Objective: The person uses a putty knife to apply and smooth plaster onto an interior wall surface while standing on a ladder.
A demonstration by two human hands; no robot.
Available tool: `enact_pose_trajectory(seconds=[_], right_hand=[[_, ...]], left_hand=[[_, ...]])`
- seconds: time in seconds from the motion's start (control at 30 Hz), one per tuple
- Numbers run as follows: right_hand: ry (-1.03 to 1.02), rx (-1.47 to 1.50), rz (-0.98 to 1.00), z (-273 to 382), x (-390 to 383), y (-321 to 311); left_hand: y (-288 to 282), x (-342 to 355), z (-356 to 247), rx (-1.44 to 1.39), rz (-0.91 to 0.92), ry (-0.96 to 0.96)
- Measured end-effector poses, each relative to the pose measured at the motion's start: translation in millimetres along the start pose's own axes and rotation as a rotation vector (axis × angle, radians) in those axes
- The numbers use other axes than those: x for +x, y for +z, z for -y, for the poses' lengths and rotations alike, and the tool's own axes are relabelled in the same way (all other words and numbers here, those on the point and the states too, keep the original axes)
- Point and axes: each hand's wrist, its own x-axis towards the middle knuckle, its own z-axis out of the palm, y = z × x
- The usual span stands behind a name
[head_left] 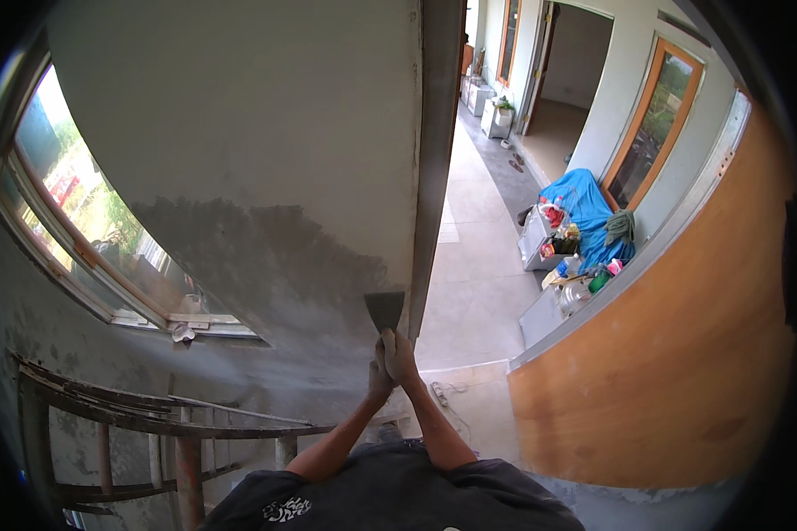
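A putty knife (384, 310) with a broad dark blade is held blade-up against the wall (266, 265), close to the wall's right edge by the doorway. My right hand (401, 357) is closed around its handle, thumb toward the blade. Just below and to the left, my left hand (380, 375) is closed at the lower handle, pressed against the right; its fingers are partly hidden. Around the blade the wall is grey, with a darker uneven patch spreading left and paler paint above.
At left is a window (106, 230) above a dirty metal-and-wood scaffold frame (186, 429). An orange-brown wooden door (646, 372) stands at right. Through the doorway, a blue tarp (584, 199) and white cabinets (540, 241) with bottles line the tiled walkway (483, 283). A cable (447, 398) lies near the threshold.
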Motion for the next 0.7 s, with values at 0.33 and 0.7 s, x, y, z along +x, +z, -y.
enact_pose_trajectory(seconds=[0.33,0.7], right_hand=[[0.053,0.275,0.123,34.1,-12.0,-15.2],[0.213,0.45,0.1,25.8,-30.3,-22.9]], left_hand=[[4.1,-37.4,-44.7,0.011,0.002,0.475],[14.4,-51.3,-83.5,0.085,-0.035,0.43]])
